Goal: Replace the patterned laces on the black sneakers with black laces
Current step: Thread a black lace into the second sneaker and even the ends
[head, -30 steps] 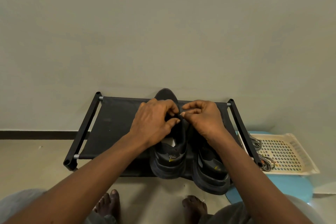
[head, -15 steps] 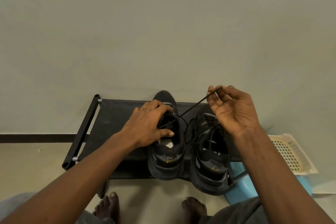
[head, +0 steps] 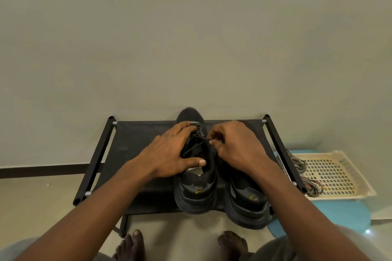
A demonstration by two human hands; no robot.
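Two black sneakers are sitting side by side on a black fabric shoe rack pushed up against a plain wall, heels toward the camera. All the action is on the left-side sneaker. The left hand is gripping it from the outer side, with its fingers draped over the front where the lacing runs and the thumb laid flat across the opening by the tongue.

The right hand has come in from the other side with its fingers curled tight, thumb and forefinger pinched together right at the eyelet rows. It's got hold of the black lace there, though the exact bit in the pinch is too dark to make out. You can see that lace crisscrossing the upper part of the shoe between the two hands.

The right-side sneaker is touching its neighbour and sits mostly under the right wrist, so I can't tell how it's laced.

The patterned laces are off the shoes, lying in a loose heap on the near edge of a cream plastic tray just right of the rack. The tray sits on something round and blue. Bare feet are on the floor below the rack.
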